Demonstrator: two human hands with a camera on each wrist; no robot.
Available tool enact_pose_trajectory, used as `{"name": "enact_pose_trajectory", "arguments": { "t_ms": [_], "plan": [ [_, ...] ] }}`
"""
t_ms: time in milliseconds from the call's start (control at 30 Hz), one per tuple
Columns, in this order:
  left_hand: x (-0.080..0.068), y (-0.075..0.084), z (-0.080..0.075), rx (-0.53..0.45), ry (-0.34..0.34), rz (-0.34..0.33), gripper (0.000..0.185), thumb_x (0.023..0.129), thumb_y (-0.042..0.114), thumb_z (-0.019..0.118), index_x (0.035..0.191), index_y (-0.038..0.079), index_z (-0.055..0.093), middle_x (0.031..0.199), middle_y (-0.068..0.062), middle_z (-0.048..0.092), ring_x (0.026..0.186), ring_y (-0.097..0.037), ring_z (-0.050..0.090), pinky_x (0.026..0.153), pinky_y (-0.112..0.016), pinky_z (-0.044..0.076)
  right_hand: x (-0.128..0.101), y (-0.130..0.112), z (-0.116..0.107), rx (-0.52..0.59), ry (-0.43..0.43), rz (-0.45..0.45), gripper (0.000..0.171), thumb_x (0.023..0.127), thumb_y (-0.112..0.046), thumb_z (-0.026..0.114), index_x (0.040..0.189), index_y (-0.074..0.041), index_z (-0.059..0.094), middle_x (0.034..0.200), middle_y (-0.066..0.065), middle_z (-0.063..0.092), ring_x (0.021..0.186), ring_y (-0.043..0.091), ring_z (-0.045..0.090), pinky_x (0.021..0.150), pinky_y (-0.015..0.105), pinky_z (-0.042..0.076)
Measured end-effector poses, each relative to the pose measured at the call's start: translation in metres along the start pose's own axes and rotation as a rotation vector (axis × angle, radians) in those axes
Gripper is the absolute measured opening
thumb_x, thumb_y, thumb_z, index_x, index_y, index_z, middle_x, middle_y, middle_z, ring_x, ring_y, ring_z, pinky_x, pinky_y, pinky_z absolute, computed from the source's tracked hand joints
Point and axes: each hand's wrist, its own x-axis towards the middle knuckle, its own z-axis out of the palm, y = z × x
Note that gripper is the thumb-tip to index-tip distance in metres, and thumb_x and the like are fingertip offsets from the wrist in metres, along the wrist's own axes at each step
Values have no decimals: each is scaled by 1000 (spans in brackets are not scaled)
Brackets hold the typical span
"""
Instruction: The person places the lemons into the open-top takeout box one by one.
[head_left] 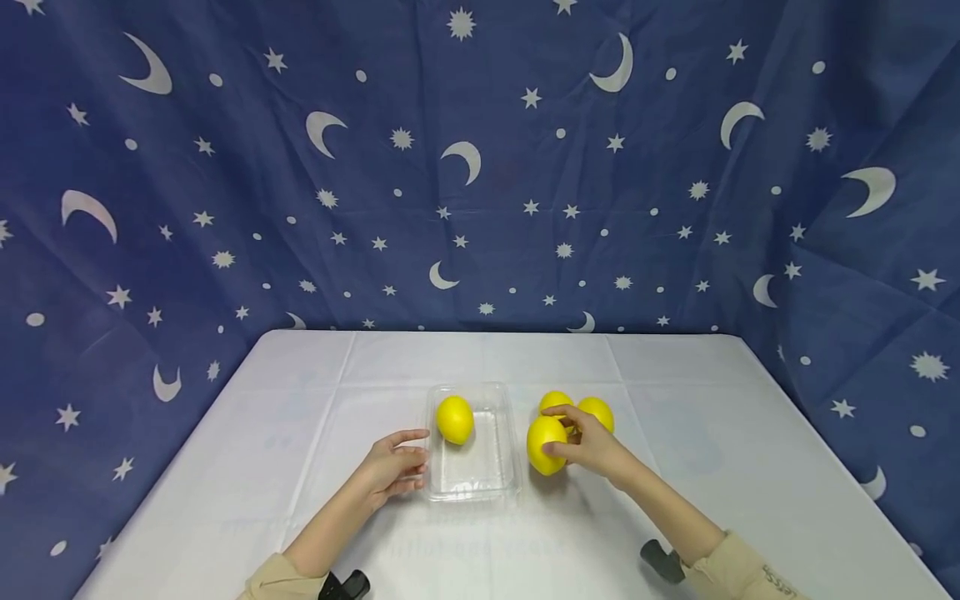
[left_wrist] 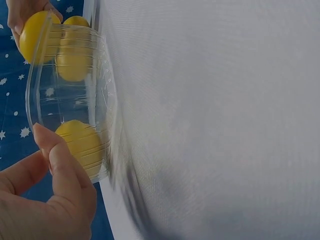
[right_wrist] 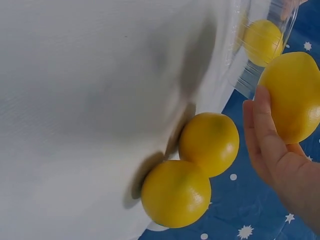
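Note:
My right hand [head_left: 596, 446] grips a yellow lemon [head_left: 547, 446], raised off the table to the right of a clear plastic container [head_left: 472, 479]. In the right wrist view, the fingers [right_wrist: 265, 125] curve along the side of that lemon. Two more lemons [right_wrist: 176, 194] sit on the table behind the hand, touching or nearly touching each other. Inside the container, toward its back left, lies another lemon [head_left: 454, 420]. My left hand [head_left: 393, 467] is at the container's left side, its fingertips against or very near the rim; no grip on it is plain.
A white cloth covers the table [head_left: 675, 500]. A blue curtain [head_left: 480, 167] with moons and stars hangs behind and along both sides. Dark straps with short black pieces [head_left: 352, 585] sit at the wrists.

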Motion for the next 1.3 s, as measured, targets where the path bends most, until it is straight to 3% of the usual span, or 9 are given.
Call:
{"name": "enact_pose_trajectory", "arguments": {
  "t_ms": [200,400,733,967,1300],
  "plan": [
    [1,0,2,-7,-20,6,46,89,0,57,133,1,46,87,-3,58,66,-9,56,58,-20,57,4,-3,-3,11,9,17,55,79,-12,71,130,-5,50,118,21,50,92,23,56,72,31,57],
    [2,0,2,-16,9,-3,44,88,0,57,132,2,49,88,-4,58,66,-9,57,57,-21,57,14,-12,0,16,-15,-6,56,80,-14,71,131,-6,49,127,23,48,98,26,59,75,33,58],
    [-1,2,-2,-15,7,-10,46,89,1,57,134,1,46,88,-3,59,66,-8,57,56,-20,56,30,-27,11,13,-41,-34,54,80,-14,69,131,-10,51,123,19,51,93,24,59,72,30,55],
    [-1,-1,-1,-20,10,-5,46,88,1,58,133,1,47,87,-3,58,65,-8,56,55,-21,56,38,-34,17,-45,-35,-58,53,79,-16,69,129,-13,53,127,18,52,92,24,60,80,32,54],
    [0,1,0,-35,3,-16,46,89,0,57,133,1,46,87,-3,57,64,-7,56,55,-19,55,58,-41,22,-5,-52,-90,53,81,-14,68,131,-10,51,130,20,50,94,26,61,76,30,57]
  ]
}}
